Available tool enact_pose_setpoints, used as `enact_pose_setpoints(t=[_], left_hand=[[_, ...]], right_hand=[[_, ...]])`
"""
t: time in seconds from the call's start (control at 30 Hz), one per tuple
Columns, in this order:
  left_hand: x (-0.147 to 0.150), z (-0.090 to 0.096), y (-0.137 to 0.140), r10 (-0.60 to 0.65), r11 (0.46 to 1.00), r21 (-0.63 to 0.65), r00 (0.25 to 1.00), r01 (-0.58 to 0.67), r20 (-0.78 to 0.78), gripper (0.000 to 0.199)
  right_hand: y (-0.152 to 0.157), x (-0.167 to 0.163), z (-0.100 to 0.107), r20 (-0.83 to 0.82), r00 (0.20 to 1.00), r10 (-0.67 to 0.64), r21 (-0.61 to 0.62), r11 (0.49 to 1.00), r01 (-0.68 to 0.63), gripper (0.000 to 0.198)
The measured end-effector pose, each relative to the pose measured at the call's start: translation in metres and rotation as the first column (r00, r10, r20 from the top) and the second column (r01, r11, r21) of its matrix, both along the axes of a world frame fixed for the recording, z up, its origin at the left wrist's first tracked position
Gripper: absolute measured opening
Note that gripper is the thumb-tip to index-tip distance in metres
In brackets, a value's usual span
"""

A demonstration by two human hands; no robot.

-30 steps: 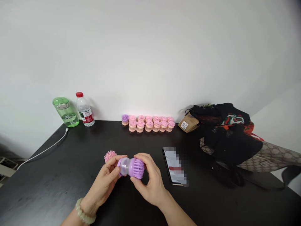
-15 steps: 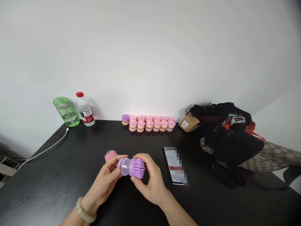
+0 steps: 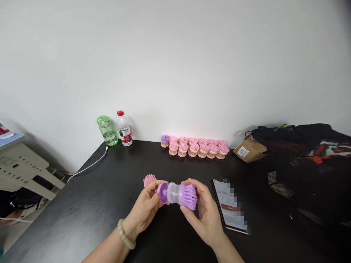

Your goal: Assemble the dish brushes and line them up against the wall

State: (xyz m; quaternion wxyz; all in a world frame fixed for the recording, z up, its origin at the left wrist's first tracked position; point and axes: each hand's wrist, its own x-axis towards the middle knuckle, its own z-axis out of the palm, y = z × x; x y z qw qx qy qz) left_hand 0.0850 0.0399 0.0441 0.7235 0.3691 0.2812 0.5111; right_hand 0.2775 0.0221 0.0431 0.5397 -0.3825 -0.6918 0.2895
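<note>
Above the black table, my right hand (image 3: 204,212) pinches a purple silicone-bristled brush (image 3: 189,197) by its bristle end, the bristles pointing right. Its clear, waisted body (image 3: 173,193) points left. My left hand (image 3: 149,204), with a pale bead bracelet on the wrist, is closed on a purple round cap (image 3: 162,193). The cap is tilted, its hollow inside facing the clear body; whether they still touch, I cannot tell. Just behind my left fingers stands a pink brush (image 3: 149,180), its lower part hidden.
By the wall stand two rows of pink brushes (image 3: 193,149) with one purple brush (image 3: 165,141) at their left end. A green bottle (image 3: 108,131) and a red-capped water bottle (image 3: 124,129) are back left. A phone (image 3: 230,208), brown packet (image 3: 251,149) and dark bag (image 3: 298,175) lie right.
The purple cap has come away from the clear body's end and tilted, so its inside shows. The view has turned left, shifting everything rightward in the picture.
</note>
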Motion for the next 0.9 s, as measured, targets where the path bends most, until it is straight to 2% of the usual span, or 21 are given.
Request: enact_pose_setpoints(t=[0.2, 0.47, 0.9], left_hand=[[-0.0009, -0.002, -0.0016, 0.007, 1.0, 0.019, 1.0, -0.006, -0.027, 0.057], [-0.0002, 0.0059, -0.0023, 0.028, 0.999, 0.026, 0.999, -0.027, -0.019, 0.053], [-0.0006, 0.0033, -0.0006, 0.039, 0.999, 0.013, 0.999, -0.039, -0.029, 0.057]], right_hand=[[-0.001, -0.0045, 0.005, 0.104, 0.995, 0.007, 0.061, 0.998, -0.013, 0.051], [0.0021, -0.0021, 0.006, 0.098, 0.994, 0.038, 0.005, 0.999, -0.038, 0.05], [0.0028, -0.0031, 0.0074, 0.112, 0.992, 0.061, -0.014, 0.998, -0.06, 0.055]])
